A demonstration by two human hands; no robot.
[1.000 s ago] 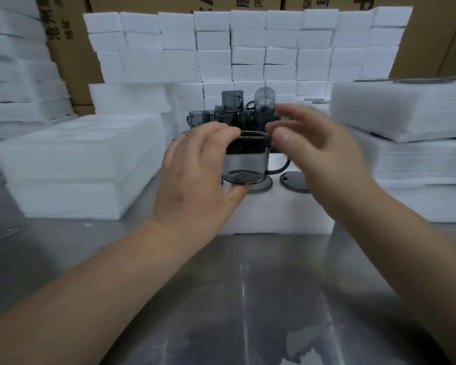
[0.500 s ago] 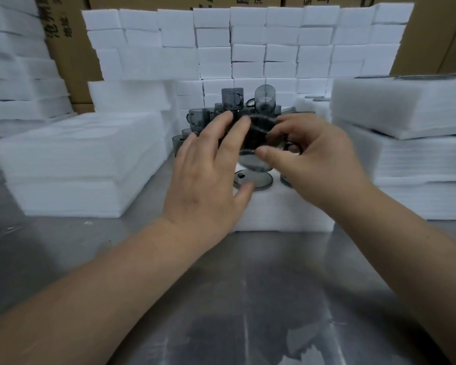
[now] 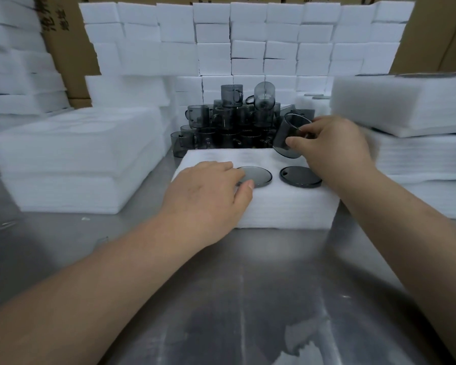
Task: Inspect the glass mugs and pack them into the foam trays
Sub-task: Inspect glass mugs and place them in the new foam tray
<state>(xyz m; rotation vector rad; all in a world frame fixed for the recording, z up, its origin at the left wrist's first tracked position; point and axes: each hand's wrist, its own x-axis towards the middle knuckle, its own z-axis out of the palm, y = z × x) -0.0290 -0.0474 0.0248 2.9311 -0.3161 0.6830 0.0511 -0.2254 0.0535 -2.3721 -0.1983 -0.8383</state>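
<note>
1. Where the head view looks down, a dull, brushed metal table (image 3: 221, 299) carries a thick white foam tray (image 3: 282, 206) at its far middle. The tray is a soft, fibrous-looking block with square corners.
2. Two flat, round discs of dark smoked material lie on the tray's top. The left disc (image 3: 258, 175) sits near the tray's middle and the right disc (image 3: 300, 177) sits toward its right edge, the two apart.
3. A glass mug (image 3: 287, 135), smoky grey, smooth and cylindrical, is tilted above the tray's far right corner with its open rim uppermost. Whether its base touches the foam cannot be told.
4. The right hand (image 3: 332, 151) grips this mug, thumb pressed on the near wall and fingers curled round the far side.
5. The left hand (image 3: 208, 191) rests palm down on the tray's left part, fingers loosely bent and holding nothing. Its thumb tip touches the left disc's near rim and its fingers cover that disc's left edge.
6. Just past the tray's far edge stands a pile of mugs (image 3: 229, 122) in the same grey glass, some upright and some tipped.
7. Foam sheet stacks, white and fuzzy-edged, flank the tray at the table's left side (image 3: 71, 159) and right side (image 3: 406, 106).
8. A wall of foam blocks (image 3: 248, 40) rises at the table's far edge, with brown cardboard cartons (image 3: 71, 61) behind it.
</note>
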